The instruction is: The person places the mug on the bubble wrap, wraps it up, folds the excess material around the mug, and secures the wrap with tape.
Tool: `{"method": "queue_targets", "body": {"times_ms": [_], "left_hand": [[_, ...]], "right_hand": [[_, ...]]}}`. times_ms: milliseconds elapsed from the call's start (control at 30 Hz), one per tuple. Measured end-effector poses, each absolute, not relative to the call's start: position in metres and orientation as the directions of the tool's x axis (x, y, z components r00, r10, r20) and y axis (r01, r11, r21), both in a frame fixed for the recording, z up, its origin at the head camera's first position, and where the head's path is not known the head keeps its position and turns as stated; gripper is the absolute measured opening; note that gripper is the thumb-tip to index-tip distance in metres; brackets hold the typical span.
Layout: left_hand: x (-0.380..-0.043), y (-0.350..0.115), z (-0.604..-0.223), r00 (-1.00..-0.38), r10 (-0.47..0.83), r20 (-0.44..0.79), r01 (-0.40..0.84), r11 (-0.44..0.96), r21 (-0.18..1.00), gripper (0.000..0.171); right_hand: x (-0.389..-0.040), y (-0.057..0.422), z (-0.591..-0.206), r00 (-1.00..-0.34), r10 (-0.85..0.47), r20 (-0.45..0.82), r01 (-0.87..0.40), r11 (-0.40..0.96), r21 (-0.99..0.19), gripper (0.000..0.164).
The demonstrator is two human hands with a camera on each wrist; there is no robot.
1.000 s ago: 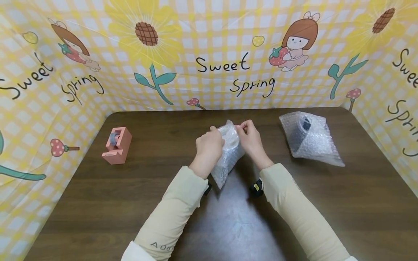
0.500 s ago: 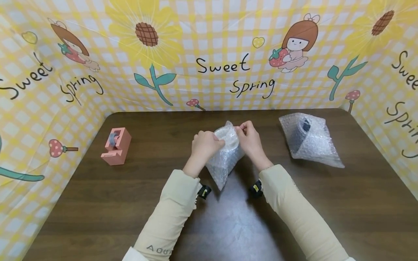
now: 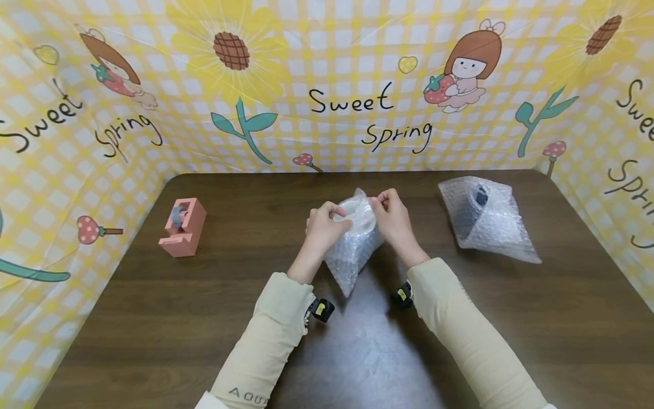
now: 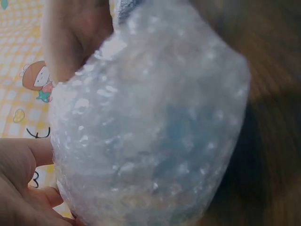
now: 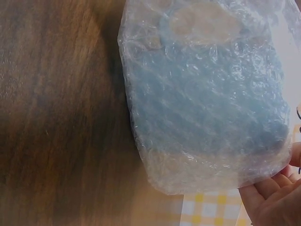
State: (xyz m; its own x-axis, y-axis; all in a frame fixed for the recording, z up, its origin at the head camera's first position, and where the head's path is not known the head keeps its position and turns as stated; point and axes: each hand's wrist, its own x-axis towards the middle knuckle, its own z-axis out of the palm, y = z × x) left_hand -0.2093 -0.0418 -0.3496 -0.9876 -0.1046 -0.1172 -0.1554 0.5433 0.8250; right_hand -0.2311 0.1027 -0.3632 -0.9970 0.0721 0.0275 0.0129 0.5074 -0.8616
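Observation:
A cup-like object wrapped in bubble wrap stands at the middle of the table, its pale round rim facing up. Through the plastic in the right wrist view, a pale blue body with a handle-like loop shows. On the rim's left side, my left hand has its thumb and bent index finger at the plastic. My right hand pinches the wrap's upper edge at the right. In the left wrist view, the bubble wrap hides part of both hands.
To the right lies another bubble-wrapped bundle with something dark inside. A pink tape dispenser stands on the left side of the brown table. Behind and at both sides hangs a yellow checked cloth.
My left hand has drawn back slightly left from over the rim and turned, so thumb and index finger now show. The right hand keeps its pinch in place.

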Motion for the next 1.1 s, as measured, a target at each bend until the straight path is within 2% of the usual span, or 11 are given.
{"method": "queue_targets", "body": {"times_ms": [200,300,600,867,1100], "left_hand": [[-0.204,-0.039,-0.353,-0.992,-0.087,0.087,0.011,0.638,0.770,0.018],[-0.203,-0.038,-0.354,-0.986,-0.078,0.147,0.059,0.659,0.750,0.017],[-0.202,-0.037,-0.352,-0.981,-0.097,0.169,0.053,0.700,0.713,0.025],[-0.200,-0.038,-0.353,-0.986,-0.122,0.110,0.000,0.669,0.743,0.033],[-0.197,-0.039,-0.356,-0.977,-0.129,0.170,0.032,0.698,0.715,0.017]], "right_hand": [[-0.231,0.103,-0.363,-0.997,0.077,0.022,0.020,0.510,-0.860,0.019],[-0.231,0.103,-0.363,-0.997,0.077,0.023,0.020,0.509,-0.860,0.018],[-0.232,0.103,-0.363,-0.997,0.072,0.018,0.021,0.507,-0.861,0.019],[-0.232,0.102,-0.363,-0.998,0.068,0.018,0.019,0.508,-0.861,0.018],[-0.232,0.103,-0.364,-0.997,0.073,0.033,0.009,0.506,-0.862,0.018]]}}
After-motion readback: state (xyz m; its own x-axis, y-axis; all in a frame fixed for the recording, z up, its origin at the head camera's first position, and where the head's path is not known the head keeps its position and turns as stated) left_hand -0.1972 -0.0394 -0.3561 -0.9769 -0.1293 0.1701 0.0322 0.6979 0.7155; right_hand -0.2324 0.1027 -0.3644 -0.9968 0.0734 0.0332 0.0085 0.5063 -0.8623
